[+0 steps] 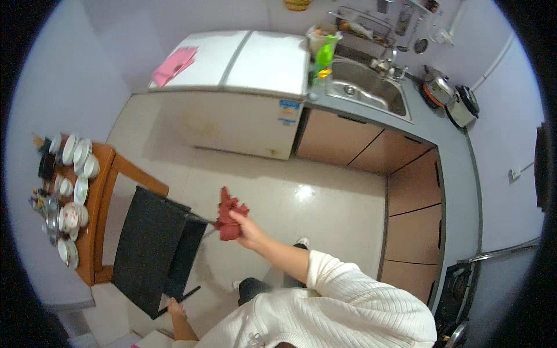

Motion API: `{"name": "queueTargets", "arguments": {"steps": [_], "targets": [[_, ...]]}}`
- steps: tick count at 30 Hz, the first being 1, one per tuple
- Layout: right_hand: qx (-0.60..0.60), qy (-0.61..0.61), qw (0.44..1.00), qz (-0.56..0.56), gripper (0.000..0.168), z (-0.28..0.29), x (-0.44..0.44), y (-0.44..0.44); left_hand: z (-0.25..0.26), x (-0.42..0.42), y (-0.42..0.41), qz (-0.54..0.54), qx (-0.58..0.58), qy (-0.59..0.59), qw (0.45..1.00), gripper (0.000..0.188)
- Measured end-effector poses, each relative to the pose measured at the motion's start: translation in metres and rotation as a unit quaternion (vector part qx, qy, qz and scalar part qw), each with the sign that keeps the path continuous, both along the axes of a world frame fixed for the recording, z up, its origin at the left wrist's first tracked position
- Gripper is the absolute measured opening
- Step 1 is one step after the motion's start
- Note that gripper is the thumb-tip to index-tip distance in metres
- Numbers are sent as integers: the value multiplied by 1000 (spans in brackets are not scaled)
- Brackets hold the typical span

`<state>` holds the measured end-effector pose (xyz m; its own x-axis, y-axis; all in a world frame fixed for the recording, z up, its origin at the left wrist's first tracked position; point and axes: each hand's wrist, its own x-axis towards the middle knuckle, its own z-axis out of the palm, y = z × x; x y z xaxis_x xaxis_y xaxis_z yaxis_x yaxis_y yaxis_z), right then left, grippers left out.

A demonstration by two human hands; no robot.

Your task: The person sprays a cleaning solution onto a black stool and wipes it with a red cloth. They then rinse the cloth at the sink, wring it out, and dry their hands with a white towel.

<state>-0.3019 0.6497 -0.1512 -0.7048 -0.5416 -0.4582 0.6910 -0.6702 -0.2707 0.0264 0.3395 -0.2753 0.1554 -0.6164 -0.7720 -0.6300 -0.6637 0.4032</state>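
Observation:
My right hand [246, 230] holds a crumpled dark red cloth [228, 215] in front of me, beside the far edge of a black rectangular piece of furniture [150, 243], perhaps a folding table or chair. A thin dark bar of that piece reaches to the cloth, and whether the cloth touches it is hard to tell. My left hand [175, 308] is closed on the frame at the near corner of the black piece. Its fingers are partly hidden.
A wooden table [104, 209] with stacked white bowls [82, 154] stands at the left. A chest freezer [235, 122] bearing a pink cloth [174, 67] stands ahead. A counter [457, 174] with a steel sink [370, 89] runs along the right. My feet are on the tiled floor [339, 204].

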Motion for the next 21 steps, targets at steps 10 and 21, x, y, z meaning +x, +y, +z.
{"name": "queueTargets", "arguments": {"steps": [10,21], "targets": [[12,84,967,-242,25,40,-159,289,40,-292,193,-366,-19,164,916,44],[114,184,905,-367,33,93,-319,491,64,-541,359,-482,-2,298,824,42]]}}
